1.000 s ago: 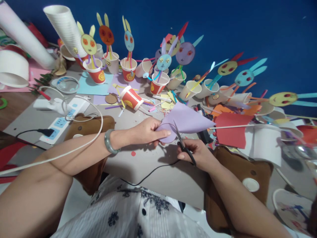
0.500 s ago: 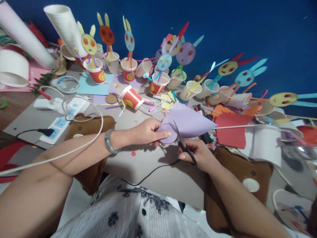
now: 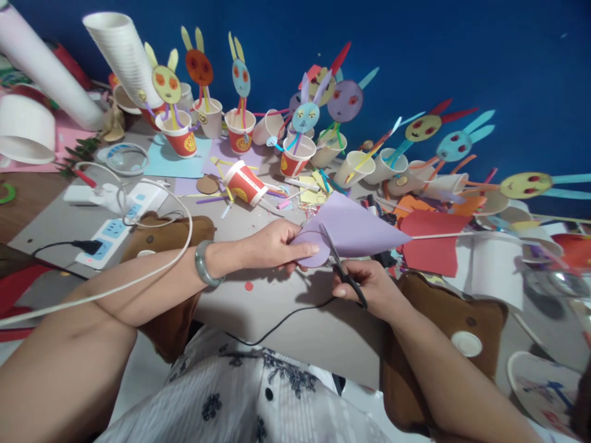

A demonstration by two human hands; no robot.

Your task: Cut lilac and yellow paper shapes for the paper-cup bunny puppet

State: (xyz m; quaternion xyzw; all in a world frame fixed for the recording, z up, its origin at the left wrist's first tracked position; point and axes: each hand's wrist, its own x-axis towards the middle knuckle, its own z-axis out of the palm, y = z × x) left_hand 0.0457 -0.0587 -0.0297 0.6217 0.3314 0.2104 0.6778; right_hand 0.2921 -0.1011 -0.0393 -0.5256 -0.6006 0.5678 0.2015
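Observation:
Between thumb and fingers, my left hand pinches a sheet of purple paper by a rounded, partly cut part at its left end. A dark outline runs along the curve there. My right hand is wrapped round the black handles of a pair of scissors. Their blades point up and left and lie on the paper, at the edge of the rounded part. Both hands are above the grey table. Fingertips of the left hand are partly hidden behind the paper.
Paper-cup figures with rabbit faces line the back by the blue wall. A red cup lies tipped over ahead. At left are a power strip and a white cable; red paper lies at right. Brown cushions flank the table's front.
The scissor blades have closed slightly and the purple sheet's free right part has shifted a little down and right. Both hands stay in nearly the same place.

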